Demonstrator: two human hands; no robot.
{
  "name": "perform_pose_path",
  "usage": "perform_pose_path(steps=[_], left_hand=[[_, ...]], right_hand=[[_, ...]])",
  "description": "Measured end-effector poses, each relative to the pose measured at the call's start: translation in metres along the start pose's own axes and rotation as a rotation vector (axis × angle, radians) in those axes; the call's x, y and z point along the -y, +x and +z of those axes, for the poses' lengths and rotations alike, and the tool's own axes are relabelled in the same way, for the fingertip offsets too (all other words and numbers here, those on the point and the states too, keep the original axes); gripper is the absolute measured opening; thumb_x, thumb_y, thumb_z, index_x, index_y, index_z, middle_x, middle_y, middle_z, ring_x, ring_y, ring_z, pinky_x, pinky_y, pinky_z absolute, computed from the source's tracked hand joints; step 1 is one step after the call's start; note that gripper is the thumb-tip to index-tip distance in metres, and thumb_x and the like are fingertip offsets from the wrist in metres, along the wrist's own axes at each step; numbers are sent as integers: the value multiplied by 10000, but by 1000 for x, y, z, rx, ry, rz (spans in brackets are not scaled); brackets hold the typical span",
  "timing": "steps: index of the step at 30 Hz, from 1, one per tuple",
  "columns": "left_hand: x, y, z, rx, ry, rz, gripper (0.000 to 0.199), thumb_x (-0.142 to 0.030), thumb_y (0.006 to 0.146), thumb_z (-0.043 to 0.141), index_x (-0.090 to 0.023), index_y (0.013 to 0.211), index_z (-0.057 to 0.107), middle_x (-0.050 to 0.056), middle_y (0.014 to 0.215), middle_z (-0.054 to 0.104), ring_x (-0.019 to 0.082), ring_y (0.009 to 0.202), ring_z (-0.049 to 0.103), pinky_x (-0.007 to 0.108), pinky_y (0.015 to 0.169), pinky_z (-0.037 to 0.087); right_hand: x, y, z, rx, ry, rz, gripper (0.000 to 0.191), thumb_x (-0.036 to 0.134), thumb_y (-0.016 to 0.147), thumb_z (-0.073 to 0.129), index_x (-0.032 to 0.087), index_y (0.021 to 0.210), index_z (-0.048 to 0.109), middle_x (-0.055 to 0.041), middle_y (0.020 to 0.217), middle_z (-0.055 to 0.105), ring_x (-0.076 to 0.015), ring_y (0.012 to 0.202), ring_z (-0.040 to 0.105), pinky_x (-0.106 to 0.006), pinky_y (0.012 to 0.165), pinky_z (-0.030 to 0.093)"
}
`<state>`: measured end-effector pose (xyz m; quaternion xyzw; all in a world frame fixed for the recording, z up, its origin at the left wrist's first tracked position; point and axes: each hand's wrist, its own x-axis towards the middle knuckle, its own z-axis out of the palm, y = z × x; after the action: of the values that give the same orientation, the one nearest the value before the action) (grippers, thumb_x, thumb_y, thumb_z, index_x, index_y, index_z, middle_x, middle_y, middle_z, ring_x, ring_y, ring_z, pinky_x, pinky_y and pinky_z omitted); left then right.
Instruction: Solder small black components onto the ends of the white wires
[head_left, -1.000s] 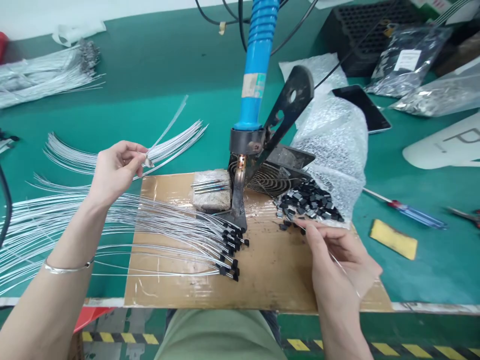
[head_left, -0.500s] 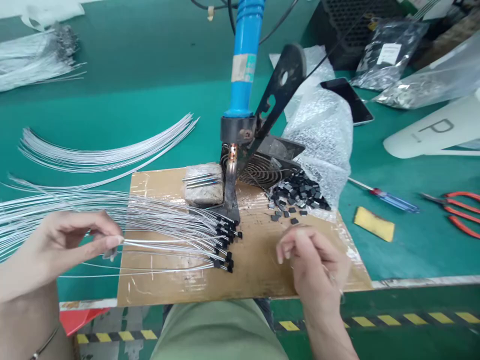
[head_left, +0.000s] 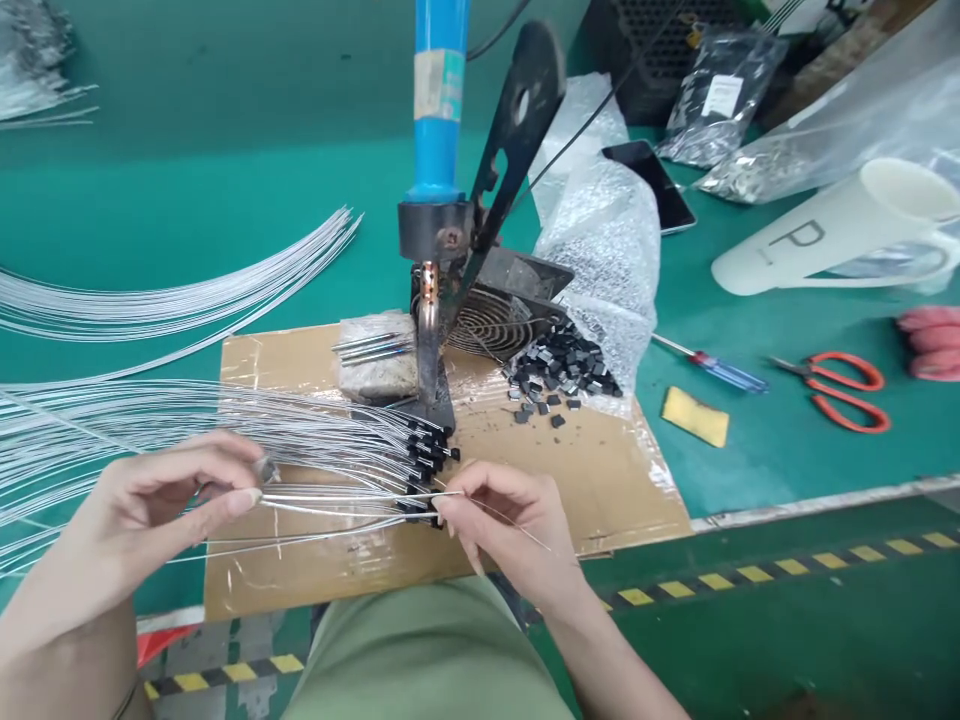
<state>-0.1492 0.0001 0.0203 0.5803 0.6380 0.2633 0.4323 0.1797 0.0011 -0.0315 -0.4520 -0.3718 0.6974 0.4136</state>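
Note:
My left hand (head_left: 176, 505) is closed, thumb and forefinger pinching white wires (head_left: 322, 497). The free wire ends reach my right hand (head_left: 517, 520), whose thumb and fingertips close on them. A thin strand (head_left: 525, 531) runs across the right fingers; I cannot tell how it is held. Behind the hands lies a bundle of white wires (head_left: 300, 425) with small black pieces (head_left: 427, 450) on their right ends. Just beyond stands a soldering iron (head_left: 439, 130) with a blue handle, tip downward in a black holder. Several loose black pieces (head_left: 559, 365) form a pile at its right.
Cardboard (head_left: 525, 455) covers the front of the green table. More white wires (head_left: 247, 285) lie at left. A grey block (head_left: 375, 375) bears thin rods. At right are bubble wrap (head_left: 604, 250), a screwdriver (head_left: 724, 371), a yellow sponge (head_left: 695, 416), red-handled cutters (head_left: 844, 385) and a white cup (head_left: 825, 240).
My right hand has moved left, from over the bare cardboard to the wire ends, and now pinches there. The left hand still grips the white wires. The view has shifted right.

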Motion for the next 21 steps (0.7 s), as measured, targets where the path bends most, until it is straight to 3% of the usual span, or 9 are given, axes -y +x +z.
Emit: perform_pose_path(steps=[5, 9, 12, 15, 17, 21], left_hand=[[12, 3, -11, 77, -11, 30, 184, -194, 902, 750, -316, 811, 855, 52, 890, 790, 321, 1126, 687, 392, 761, 578], [12, 4, -16, 133, 24, -15, 177, -194, 913, 724, -250, 789, 838, 60, 932, 791, 269, 1094, 714, 333, 766, 580], [6, 5, -10, 77, 71, -42, 171, -216, 924, 712, -210, 792, 821, 51, 1004, 801, 208, 1052, 737, 260, 767, 571], [-9, 5, 7, 6, 174, 32, 111, -306, 918, 768, -242, 957, 850, 21, 1024, 822, 171, 924, 762, 207, 713, 565], [-23, 2, 27, -41, 240, 103, 253, -357, 910, 801, -280, 1150, 824, 5, 1036, 830, 154, 830, 756, 178, 634, 541], [-53, -2, 78, 29, 271, 213, 297, -317, 986, 718, -302, 1282, 734, -3, 1058, 815, 142, 808, 724, 225, 730, 561]], right_hand=[[1, 1, -1, -39, -6, -40, 309, 401, 874, 858, 192, 714, 696, 45, 623, 601, -64, 405, 479, -193, 386, 406], [4, 2, -3, 6, -47, -144, 267, 322, 924, 815, 192, 729, 686, 51, 635, 592, -57, 423, 477, -190, 408, 374], [5, 3, -4, 32, -151, -255, 227, 235, 963, 767, 199, 755, 685, 47, 669, 592, -67, 503, 494, -202, 472, 373], [4, 3, -4, 39, -295, -403, 188, 150, 982, 721, 212, 810, 677, 40, 715, 588, -91, 616, 523, -220, 559, 399], [3, 4, -2, 31, -375, -480, 177, 109, 985, 696, 215, 846, 668, 39, 730, 583, -101, 656, 531, -231, 600, 413], [2, 4, 1, 19, -461, -562, 163, 69, 981, 677, 212, 903, 666, 27, 783, 599, -107, 682, 544, -243, 627, 428]])
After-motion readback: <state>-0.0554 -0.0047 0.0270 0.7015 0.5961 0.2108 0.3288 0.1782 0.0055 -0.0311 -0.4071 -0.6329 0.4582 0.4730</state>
